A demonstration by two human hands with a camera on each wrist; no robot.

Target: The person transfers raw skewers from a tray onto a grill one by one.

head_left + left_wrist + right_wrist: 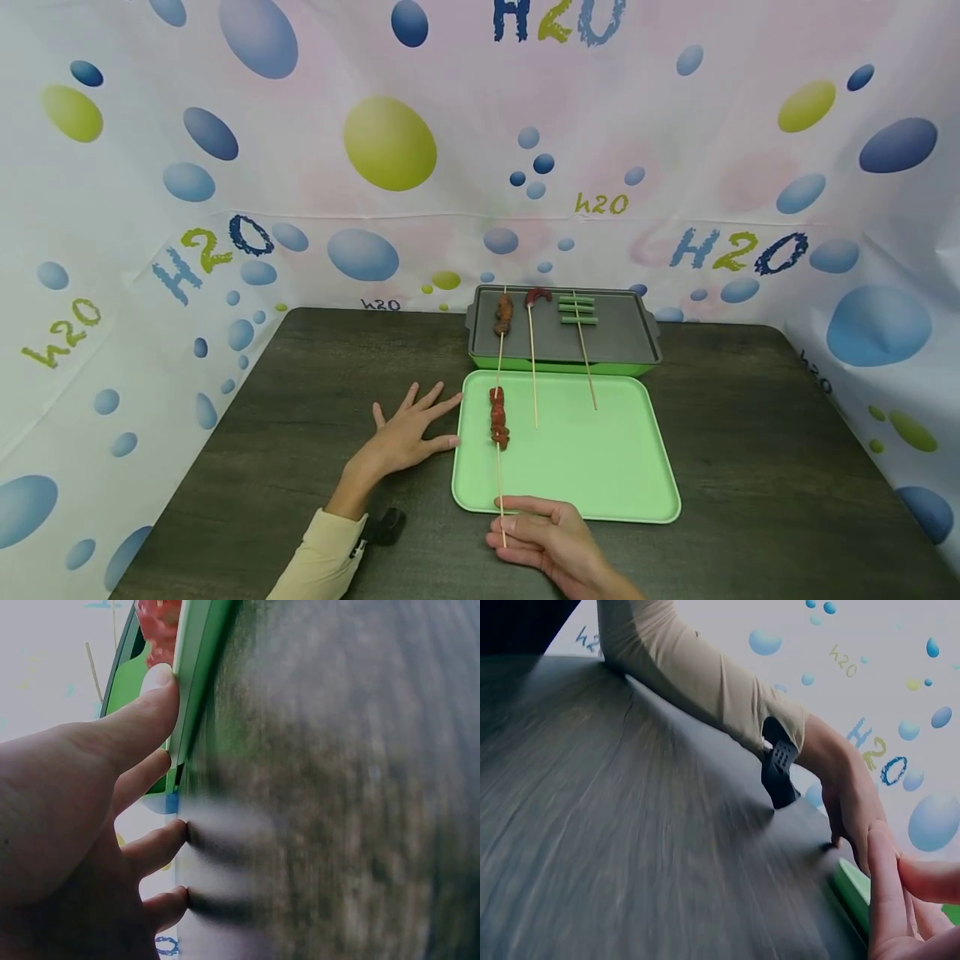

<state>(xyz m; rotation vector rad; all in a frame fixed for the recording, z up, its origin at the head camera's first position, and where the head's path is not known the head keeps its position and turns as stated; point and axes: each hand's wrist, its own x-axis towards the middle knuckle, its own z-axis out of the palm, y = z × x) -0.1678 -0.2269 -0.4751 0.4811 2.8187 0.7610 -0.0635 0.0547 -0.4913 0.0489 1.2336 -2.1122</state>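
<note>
My right hand [551,537] pinches the lower end of a wooden skewer threaded with red meat chunks [498,417]. The meat overlaps the left part of a light green tray [585,454] in the head view. My left hand [405,437] is spread beside the tray's left side, its thumb and index fingertips right at the rim. In the left wrist view its other fingertips [180,831] meet the dark tabletop. Behind the tray, a skewer of brown meat [503,315], one with a curled dark red piece [537,296] and one with green sticks [577,306] lie on a grill.
The toy-like grill has a grey top plate [622,333] and a green base, and stands against the tray's far edge. Three skewer sticks reach from it over the tray. The dark wooden table [757,450] extends to both sides. A patterned curtain [645,108] hangs behind.
</note>
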